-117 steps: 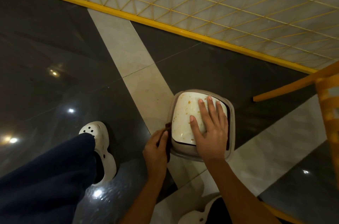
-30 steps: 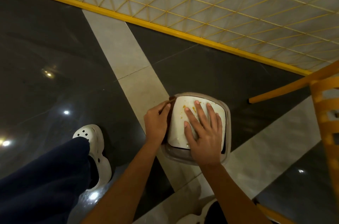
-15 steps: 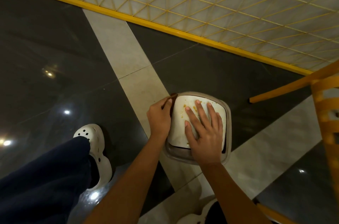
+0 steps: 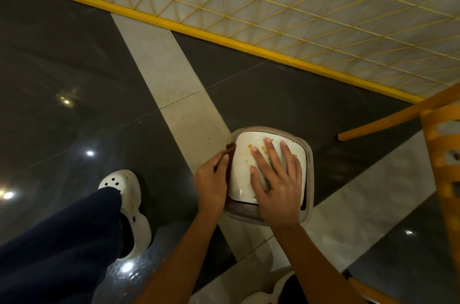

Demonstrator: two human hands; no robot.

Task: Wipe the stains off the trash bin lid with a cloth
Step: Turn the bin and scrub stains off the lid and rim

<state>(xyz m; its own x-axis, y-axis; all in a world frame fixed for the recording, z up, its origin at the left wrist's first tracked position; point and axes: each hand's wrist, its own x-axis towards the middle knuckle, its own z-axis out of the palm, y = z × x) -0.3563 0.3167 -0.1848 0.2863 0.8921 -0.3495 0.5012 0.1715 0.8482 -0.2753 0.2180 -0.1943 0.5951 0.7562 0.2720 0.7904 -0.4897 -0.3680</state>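
A small trash bin with a grey rim stands on the floor below me. Its white lid carries orange-brown stains near the far left part. My right hand lies flat on the lid with fingers spread and straight. My left hand grips a dark brown cloth against the lid's left edge; only a small tip of the cloth shows past the fingers.
The floor is glossy dark tile crossed by pale stone strips. A yellow-framed lattice panel runs along the far side. An orange chair stands at the right. My leg in dark trousers and a white clog are at the left.
My left hand with the cloth has moved from the lid's near-left corner up along its left edge. My right hand has stayed flat on the lid.
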